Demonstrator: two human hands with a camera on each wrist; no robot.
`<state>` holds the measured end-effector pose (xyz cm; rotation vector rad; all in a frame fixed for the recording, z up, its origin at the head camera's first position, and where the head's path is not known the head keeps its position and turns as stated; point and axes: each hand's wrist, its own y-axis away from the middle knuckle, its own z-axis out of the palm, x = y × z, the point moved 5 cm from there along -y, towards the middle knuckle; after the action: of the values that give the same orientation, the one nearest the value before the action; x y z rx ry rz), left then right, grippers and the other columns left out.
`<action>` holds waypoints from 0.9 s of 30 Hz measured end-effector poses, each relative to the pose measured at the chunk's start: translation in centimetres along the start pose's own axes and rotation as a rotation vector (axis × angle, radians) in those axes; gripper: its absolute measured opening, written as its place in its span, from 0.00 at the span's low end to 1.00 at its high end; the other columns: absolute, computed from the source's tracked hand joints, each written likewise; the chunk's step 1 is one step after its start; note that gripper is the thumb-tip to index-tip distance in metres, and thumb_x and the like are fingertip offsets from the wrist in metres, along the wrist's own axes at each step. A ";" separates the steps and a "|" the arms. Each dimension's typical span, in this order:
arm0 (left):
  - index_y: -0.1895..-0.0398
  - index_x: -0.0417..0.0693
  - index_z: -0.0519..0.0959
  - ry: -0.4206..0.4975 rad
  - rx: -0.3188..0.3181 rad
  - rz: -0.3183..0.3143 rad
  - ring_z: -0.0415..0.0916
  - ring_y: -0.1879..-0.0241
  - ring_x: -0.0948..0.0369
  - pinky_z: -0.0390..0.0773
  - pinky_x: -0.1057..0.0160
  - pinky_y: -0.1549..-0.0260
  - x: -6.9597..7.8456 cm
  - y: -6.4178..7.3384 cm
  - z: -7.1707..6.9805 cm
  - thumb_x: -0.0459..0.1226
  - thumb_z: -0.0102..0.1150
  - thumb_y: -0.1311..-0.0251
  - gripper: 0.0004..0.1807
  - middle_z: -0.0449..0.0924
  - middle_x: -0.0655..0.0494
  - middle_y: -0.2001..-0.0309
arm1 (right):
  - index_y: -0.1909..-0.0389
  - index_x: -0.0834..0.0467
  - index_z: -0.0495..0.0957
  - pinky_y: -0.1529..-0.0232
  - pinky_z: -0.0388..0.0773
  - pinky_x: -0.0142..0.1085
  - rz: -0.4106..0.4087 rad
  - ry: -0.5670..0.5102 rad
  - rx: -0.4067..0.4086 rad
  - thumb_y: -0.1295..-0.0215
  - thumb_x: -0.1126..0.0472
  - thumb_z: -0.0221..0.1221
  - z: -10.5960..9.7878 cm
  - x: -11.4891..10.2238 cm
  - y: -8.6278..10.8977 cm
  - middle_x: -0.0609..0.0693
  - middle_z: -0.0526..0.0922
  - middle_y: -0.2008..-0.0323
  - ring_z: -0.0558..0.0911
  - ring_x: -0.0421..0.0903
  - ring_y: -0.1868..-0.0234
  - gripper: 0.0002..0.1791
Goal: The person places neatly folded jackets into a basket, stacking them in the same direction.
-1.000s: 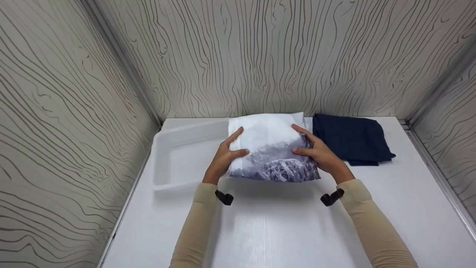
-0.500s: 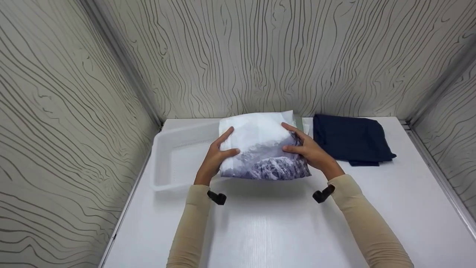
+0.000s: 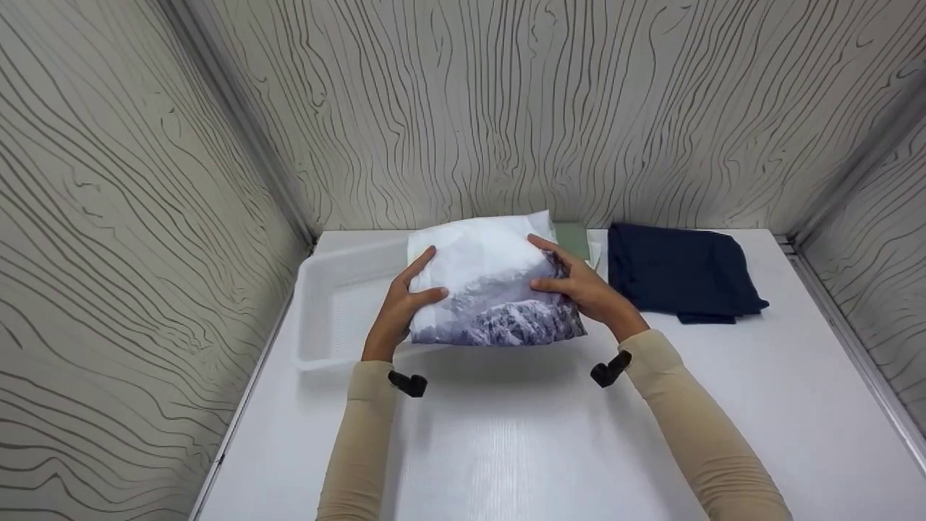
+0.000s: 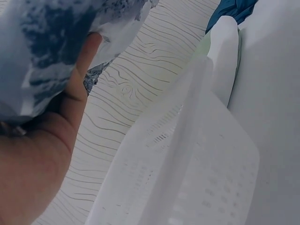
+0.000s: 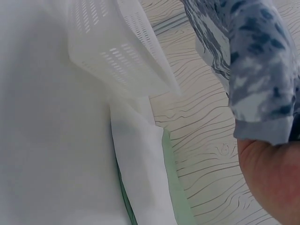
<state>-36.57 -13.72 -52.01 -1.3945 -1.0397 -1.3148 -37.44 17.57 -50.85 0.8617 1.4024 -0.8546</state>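
My left hand point(image 3: 394, 315) and right hand point(image 3: 584, 291) grip opposite sides of a folded garment point(image 3: 485, 264), white at the top with a grey-purple mountain print below. Both thumbs lie on its upper face, and most of the other fingers are hidden behind or beneath it. It is held raised over the table, overlapping the right part of a white plastic basket point(image 3: 298, 311) in the head view. In the right wrist view, a plain grey-blue band edges the garment point(image 5: 258, 61) just above my hand point(image 5: 272, 173). The left wrist view shows it high above the perforated basket point(image 4: 215, 154).
To the right, a folded navy cloth point(image 3: 676, 271) lies near the back wall. Between it and the basket are a green cloth point(image 3: 573, 237) and a white cloth point(image 5: 140, 164), partly covered by the garment in the head view. Wood-patterned walls enclose the white table point(image 3: 506, 456).
Both hands have carried the folded garment leftward, further over the basket. More of the green and white cloths behind it has come into sight. The grip looks the same.
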 end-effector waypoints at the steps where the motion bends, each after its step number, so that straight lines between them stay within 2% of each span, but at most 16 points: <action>1: 0.18 0.64 0.67 0.001 0.006 -0.003 0.40 0.13 0.53 0.42 0.38 0.16 0.0 0.1 -0.2 0.37 0.75 0.42 0.47 0.56 0.62 0.15 | 0.14 0.39 0.55 0.24 0.64 0.45 0.006 -0.001 -0.003 0.29 0.65 0.68 0.2 0.0 -0.2 0.50 0.44 0.13 0.59 0.57 0.18 0.49; 4: 0.18 0.64 0.67 0.003 0.024 -0.012 0.41 0.13 0.53 0.44 0.38 0.17 0.0 0.2 -0.9 0.37 0.76 0.42 0.47 0.56 0.63 0.15 | 0.14 0.37 0.55 0.23 0.61 0.52 0.017 -0.010 -0.018 0.29 0.63 0.69 0.7 -0.1 -0.7 0.50 0.46 0.14 0.60 0.57 0.19 0.49; 9: 0.18 0.67 0.67 0.009 0.036 -0.025 0.43 0.13 0.51 0.50 0.39 0.17 -0.1 0.7 -2.1 0.37 0.75 0.41 0.46 0.55 0.64 0.15 | 0.14 0.37 0.55 0.25 0.65 0.50 0.023 -0.011 -0.043 0.28 0.63 0.68 1.6 -0.2 -1.6 0.50 0.48 0.14 0.63 0.57 0.20 0.49; 17: 0.19 0.70 0.68 0.031 0.064 -0.025 0.48 0.14 0.52 0.57 0.41 0.19 -0.1 1.4 -3.9 0.38 0.75 0.39 0.45 0.56 0.66 0.15 | 0.14 0.42 0.56 0.20 0.57 0.55 -0.017 -0.029 -0.060 0.29 0.66 0.67 3.2 -0.8 -3.1 0.50 0.48 0.14 0.59 0.57 0.18 0.48; 23: 0.19 0.69 0.67 0.083 0.068 -0.060 0.59 0.19 0.51 0.66 0.44 0.23 -0.3 1.9 -4.8 0.36 0.74 0.39 0.45 0.56 0.61 0.16 | 0.14 0.42 0.57 0.19 0.56 0.55 -0.014 -0.012 -0.065 0.29 0.65 0.68 4.1 -0.8 -3.5 0.49 0.48 0.14 0.57 0.57 0.17 0.48; 27: 0.19 0.69 0.67 0.074 0.069 -0.051 0.61 0.20 0.51 0.67 0.44 0.24 -0.1 2.1 -5.5 0.36 0.74 0.39 0.46 0.58 0.60 0.16 | 0.14 0.42 0.57 0.19 0.56 0.55 -0.023 -0.009 -0.080 0.29 0.65 0.68 4.7 -0.8 -3.9 0.48 0.48 0.13 0.57 0.56 0.17 0.47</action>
<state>-35.71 -19.59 -52.23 -1.2660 -1.0669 -1.3456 -38.82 11.59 -50.05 0.7815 1.4317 -0.8134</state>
